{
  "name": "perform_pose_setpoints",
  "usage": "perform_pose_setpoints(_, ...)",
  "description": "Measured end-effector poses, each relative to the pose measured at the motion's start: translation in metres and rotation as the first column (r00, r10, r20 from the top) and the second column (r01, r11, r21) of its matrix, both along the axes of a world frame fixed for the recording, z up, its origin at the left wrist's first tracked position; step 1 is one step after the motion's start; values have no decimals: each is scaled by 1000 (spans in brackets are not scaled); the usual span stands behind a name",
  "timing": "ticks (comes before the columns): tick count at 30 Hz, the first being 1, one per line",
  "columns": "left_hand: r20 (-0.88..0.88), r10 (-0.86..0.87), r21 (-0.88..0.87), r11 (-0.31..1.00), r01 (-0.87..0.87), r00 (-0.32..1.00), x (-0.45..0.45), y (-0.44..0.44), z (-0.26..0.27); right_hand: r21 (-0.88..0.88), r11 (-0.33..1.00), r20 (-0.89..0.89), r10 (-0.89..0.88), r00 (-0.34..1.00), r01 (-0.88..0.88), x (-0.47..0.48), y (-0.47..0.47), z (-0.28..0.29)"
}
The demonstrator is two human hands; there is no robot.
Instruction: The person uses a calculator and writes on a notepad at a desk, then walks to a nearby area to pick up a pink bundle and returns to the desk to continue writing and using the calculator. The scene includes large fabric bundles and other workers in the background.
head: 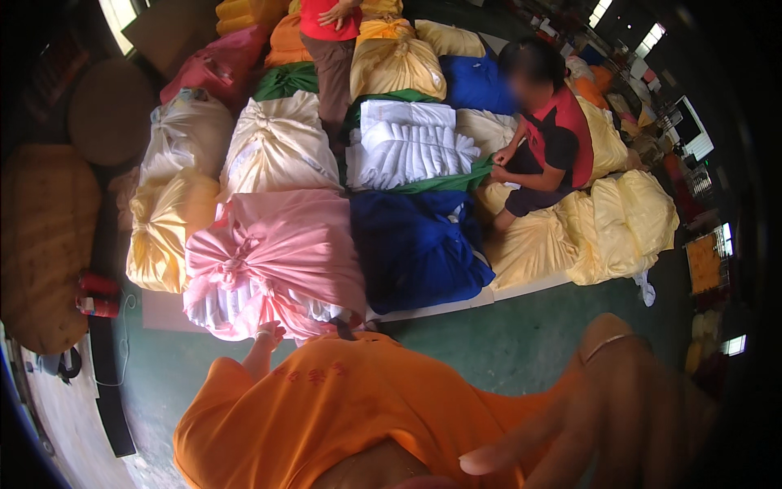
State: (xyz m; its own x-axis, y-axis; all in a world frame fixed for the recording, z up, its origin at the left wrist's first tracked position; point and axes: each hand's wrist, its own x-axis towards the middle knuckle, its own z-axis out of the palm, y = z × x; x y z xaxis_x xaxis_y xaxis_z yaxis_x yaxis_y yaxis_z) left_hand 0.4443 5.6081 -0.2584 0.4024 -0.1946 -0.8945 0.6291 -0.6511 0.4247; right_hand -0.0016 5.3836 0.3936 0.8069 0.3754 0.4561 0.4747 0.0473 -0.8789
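In front of me sits a pink cloth bundle [293,238], knotted on top, with folded white textiles [214,308] showing through its lower gaps. My left hand [270,335], a band at its wrist, is at the bundle's near lower edge; its fingers look loosely apart, with nothing seen in them. Raised close to the camera at the lower right is my right hand [629,403], ring on a finger, fingers spread and holding nothing visible. A dark blue cloth bundle [412,250] lies right of the pink one.
A seated person [562,134] grips a green cloth [440,181] beside stacked white textiles [418,150]. Another person [333,55] stands among the bundles. Yellow bundles [623,226] lie to the right, a cream one [278,147] beyond. Red fire extinguishers [98,296] and a cable [127,336] are at left.
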Motion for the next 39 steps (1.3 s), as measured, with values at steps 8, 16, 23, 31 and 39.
perform_pose_setpoints(8, -17, -59, -62, 996, 58, 998, 4, 4, 4, 4, 1000, 3, -9, 1000, 9, -4, 17, 0)
perform_pose_setpoints(16, -56, 49, -80, 995, -53, 997, 29, 9, -3, -33, 995, -6, -94, 996, 93, 24, 83, -6)
perform_pose_setpoints(23, -60, -30, 9, 999, 31, 998, 27, 40, -9, 73, 973, 22, -221, 975, 219, 8, 137, 31)
perform_pose_setpoints(31, -57, -166, 49, 984, 169, 984, 70, 62, -26, -25, 957, 35, -288, 957, 289, 19, 186, 21)
perform_pose_setpoints(39, -27, -256, -37, 966, 255, 966, 57, 32, -11, -58, 934, -10, -353, 936, 352, 8, 204, 14)
